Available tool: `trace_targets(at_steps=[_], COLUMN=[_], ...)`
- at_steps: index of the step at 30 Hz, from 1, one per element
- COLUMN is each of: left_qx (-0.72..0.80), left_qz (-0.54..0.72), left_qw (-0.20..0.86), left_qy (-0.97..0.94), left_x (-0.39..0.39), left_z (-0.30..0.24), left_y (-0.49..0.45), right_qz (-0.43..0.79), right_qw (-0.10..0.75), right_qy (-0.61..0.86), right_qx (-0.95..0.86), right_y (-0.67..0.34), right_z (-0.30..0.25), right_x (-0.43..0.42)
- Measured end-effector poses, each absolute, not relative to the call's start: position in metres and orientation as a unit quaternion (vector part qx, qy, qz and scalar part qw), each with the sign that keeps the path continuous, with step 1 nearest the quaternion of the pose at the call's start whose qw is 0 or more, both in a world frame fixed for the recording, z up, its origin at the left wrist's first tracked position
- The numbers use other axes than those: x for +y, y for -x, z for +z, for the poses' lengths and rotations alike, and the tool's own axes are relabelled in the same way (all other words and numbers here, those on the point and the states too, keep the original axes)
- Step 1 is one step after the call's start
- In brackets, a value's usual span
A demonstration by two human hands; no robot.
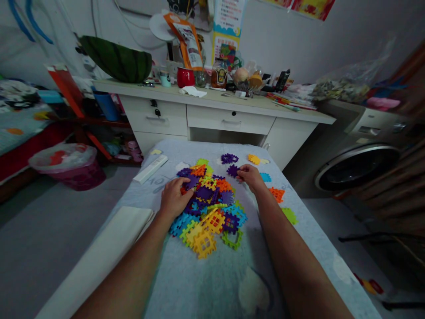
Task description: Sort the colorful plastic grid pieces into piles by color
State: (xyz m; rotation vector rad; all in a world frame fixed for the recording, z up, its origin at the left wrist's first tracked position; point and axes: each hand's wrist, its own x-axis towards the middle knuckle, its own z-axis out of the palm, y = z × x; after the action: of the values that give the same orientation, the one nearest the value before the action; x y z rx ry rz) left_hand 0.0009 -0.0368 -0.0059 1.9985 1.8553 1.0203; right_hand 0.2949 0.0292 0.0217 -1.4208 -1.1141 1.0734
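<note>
A heap of flat, notched plastic building tiles [212,208] in purple, orange, yellow, blue and green lies in the middle of a cloth-covered table [206,283]. My left hand [174,197] rests palm down on the heap's left side, fingers curled over purple and orange tiles. My right hand [249,176] is at the heap's far right, fingers pinched on a small purple tile [233,170]. Loose tiles lie around it: a purple one [229,158], a yellow one [254,158], an orange one [276,193], a green one [290,215].
A white remote control [150,169] lies at the table's far left, a white folded sheet [109,248] along its left edge. Beyond stands a cluttered white desk [212,110] with a watermelon [116,60]. A washing machine [358,164] is right, a lined bin [68,164] left.
</note>
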Motion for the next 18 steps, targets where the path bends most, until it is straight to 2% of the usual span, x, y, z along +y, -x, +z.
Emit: trace_targets(at_steps=[9, 15, 18], left_qx=[0.630, 0.624, 0.625], left_qz=[0.351, 0.359, 0.357], left_qw=[0.121, 0.117, 0.118], left_qy=[-0.682, -0.685, -0.684], left_x=[-0.037, -0.037, -0.036], left_z=[-0.004, -0.003, -0.005], left_y=[-0.002, -0.002, -0.002], right_qz=[0.305, 0.268, 0.250], right_qw=[0.607, 0.622, 0.604], right_qy=[0.647, 0.648, 0.645], right_qx=[-0.346, -0.347, -0.397], right_y=[-0.294, -0.293, -0.294], right_z=[0.007, -0.017, -0.022], right_x=[0.083, 0.092, 0.091])
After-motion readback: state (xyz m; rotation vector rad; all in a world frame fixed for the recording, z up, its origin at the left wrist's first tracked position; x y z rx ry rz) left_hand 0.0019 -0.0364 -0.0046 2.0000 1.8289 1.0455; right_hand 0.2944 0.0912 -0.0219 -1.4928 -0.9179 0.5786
